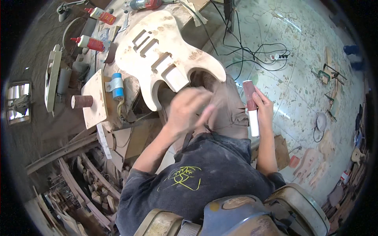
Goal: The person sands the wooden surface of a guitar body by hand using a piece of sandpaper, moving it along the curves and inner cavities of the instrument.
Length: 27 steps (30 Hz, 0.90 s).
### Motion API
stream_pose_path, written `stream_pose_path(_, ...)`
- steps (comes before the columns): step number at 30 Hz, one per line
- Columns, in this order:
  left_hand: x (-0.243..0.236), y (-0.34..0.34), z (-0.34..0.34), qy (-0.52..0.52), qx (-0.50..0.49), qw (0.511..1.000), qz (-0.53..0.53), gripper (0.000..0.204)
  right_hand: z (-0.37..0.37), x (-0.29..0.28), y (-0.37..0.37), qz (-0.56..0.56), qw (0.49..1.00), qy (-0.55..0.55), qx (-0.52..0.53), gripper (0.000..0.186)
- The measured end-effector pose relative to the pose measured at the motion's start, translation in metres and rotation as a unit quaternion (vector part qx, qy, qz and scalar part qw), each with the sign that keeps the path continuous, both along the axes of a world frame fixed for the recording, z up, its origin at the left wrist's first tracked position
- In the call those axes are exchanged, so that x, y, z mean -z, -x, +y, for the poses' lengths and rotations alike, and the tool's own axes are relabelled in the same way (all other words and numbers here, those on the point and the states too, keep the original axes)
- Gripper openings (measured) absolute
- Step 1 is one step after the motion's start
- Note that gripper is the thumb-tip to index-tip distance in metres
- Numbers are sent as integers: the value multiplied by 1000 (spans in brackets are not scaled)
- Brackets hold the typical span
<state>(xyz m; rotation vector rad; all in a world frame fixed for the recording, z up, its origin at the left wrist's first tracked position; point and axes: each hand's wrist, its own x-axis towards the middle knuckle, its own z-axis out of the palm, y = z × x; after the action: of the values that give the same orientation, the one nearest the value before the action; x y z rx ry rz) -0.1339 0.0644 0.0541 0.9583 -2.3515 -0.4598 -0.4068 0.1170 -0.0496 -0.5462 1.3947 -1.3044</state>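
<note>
A pale, unpainted electric guitar body (185, 57) lies on the bench, with routed cavities in its face and brown smudges on the wood. My left hand (189, 110) is just off the body's near edge, by the neck pocket, and motion smears its fingers. Out to the right, over the floor, my right hand (263, 104) grips a sanding stick (252, 108). Reddish-brown sandpaper covers the stick's upper part, while its lower end is a bare white cylinder. The stick stands upright, apart from the guitar body.
Glue bottles (91, 42), a drill (145, 4) and a blue cylinder wrapped in tape (117, 86) are on the bench. A sandpaper-covered drum (82, 102) juts from a board at left. Black cables (246, 49) tangle on the floor near a power strip (278, 57). Wood offcuts (84, 177) fill the lower left.
</note>
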Motion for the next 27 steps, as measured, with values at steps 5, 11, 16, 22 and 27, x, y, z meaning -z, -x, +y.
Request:
stream_pose_path(5,12,-38,-7,145,-296,944,4,51,-3,4,-12,-83,995,41,25,48)
stream_pose_path(11,35,-79,37,104,-379,912,114,35,18,14,-29,-148,988,0,-41,51)
stream_pose_path(16,49,-16,68,-429,-223,802,352,30,30,-18,-65,-130,963,61,-230,57)
stream_pose_path(22,66,-3,66,-496,-189,749,396,32,23,-32,-95,-24,956,118,-269,53)
stream_pose_path(27,60,-10,49,-452,-145,767,431,37,22,-60,-103,-82,948,64,-300,46)
